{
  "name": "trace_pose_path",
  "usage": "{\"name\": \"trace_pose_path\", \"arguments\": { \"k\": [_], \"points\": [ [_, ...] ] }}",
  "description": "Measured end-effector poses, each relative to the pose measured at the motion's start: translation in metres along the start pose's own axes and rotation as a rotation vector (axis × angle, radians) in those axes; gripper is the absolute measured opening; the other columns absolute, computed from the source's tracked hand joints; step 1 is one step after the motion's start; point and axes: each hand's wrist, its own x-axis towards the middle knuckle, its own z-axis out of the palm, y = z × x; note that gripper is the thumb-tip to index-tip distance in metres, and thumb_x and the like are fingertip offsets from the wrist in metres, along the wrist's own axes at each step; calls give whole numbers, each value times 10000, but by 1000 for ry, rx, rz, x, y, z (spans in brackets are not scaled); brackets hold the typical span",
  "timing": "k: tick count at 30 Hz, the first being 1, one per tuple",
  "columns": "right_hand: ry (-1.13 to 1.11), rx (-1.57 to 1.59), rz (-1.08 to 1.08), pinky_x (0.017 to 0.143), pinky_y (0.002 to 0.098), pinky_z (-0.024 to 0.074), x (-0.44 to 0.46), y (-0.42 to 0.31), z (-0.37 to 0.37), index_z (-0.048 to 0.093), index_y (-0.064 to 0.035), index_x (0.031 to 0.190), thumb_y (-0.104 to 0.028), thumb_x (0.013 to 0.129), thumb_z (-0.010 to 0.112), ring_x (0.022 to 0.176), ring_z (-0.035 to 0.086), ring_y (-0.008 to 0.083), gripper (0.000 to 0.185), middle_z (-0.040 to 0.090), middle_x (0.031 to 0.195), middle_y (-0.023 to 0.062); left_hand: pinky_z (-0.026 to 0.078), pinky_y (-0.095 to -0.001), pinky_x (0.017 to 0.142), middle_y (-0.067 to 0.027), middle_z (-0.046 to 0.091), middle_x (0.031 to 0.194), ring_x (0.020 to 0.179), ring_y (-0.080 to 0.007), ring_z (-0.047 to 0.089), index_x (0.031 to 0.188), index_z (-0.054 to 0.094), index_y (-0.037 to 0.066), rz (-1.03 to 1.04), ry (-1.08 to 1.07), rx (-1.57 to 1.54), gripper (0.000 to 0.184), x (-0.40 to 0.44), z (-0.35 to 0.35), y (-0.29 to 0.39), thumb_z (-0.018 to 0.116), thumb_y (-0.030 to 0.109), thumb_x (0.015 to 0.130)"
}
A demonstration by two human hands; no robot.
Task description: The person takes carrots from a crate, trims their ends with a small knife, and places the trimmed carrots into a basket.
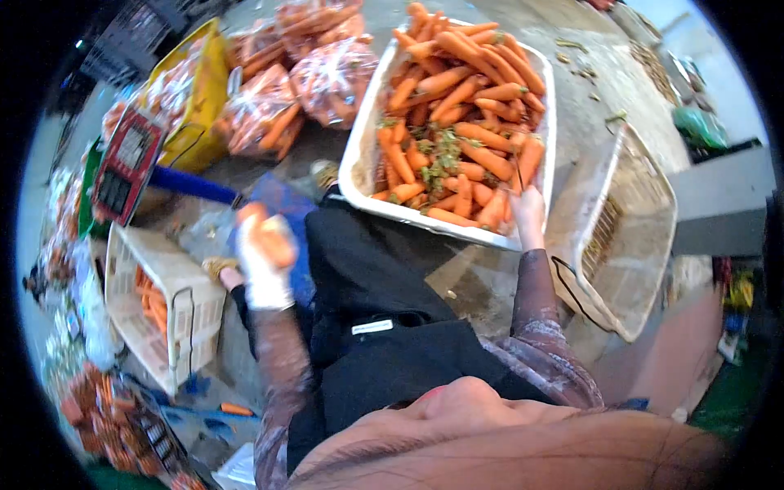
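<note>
My left hand (265,257), in a white glove and blurred by motion, is closed on orange carrots (272,237) to the left of my lap. My right hand (528,210) is at the lower right edge of a white tub (351,175) heaped with carrots (461,102). Between its fingers is a thin dark object, perhaps a blade, beside an upright carrot (530,158). Whether the fingers also hold that carrot is unclear. Green leafy tops (443,155) lie among the carrots in the tub.
Bagged carrots (331,82) and a yellow crate (196,106) stand at the upper left, near a red scale (128,163). A white crate (192,314) with carrots is at the left. Another crate (633,278) stands right of the tub.
</note>
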Motion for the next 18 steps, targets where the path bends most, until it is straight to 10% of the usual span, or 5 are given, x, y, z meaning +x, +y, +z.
{"name": "trace_pose_path", "arguments": {
  "k": [2,4,7,14,18],
  "points": [
    [15,63,-62,762,447,515,6,2,-11,631,13,859,-427,754,699,855,646,388,457,658,860,244,408,-230,486,77,406,626,523,-69,423,737,448,196,102,212,74,207,-6,-64,74,590,282,860],
    [154,177,-17,781,436,517,17,-7,-23,633,2,865,-417,747,702,877,647,381,441,667,894,222,478,-302,657,-63,534,846,762,-195,529,941,538,39,1091,455,1420,225,-15,-126,125,584,243,859],
    [195,41,82,784,420,519,56,-18,-37,667,-28,950,-372,725,723,913,647,353,415,666,963,204,344,-402,1082,-241,516,1238,1198,-343,475,1275,421,-125,567,293,-225,566,-10,-210,254,535,248,864],
    [-95,-347,15,827,384,527,109,-41,-12,686,-97,983,-381,717,714,991,651,277,390,669,1053,130,468,-372,883,-158,593,1135,998,-244,572,1181,537,-46,162,-223,160,382,17,-116,146,488,232,925],
    [-85,-185,16,812,366,528,83,-44,-42,676,-80,1002,-312,673,737,949,662,273,407,684,982,131,490,-278,744,-113,630,961,855,-167,594,1109,571,-3,45,-128,207,303,11,-18,-5,563,208,891]
  ]
}}
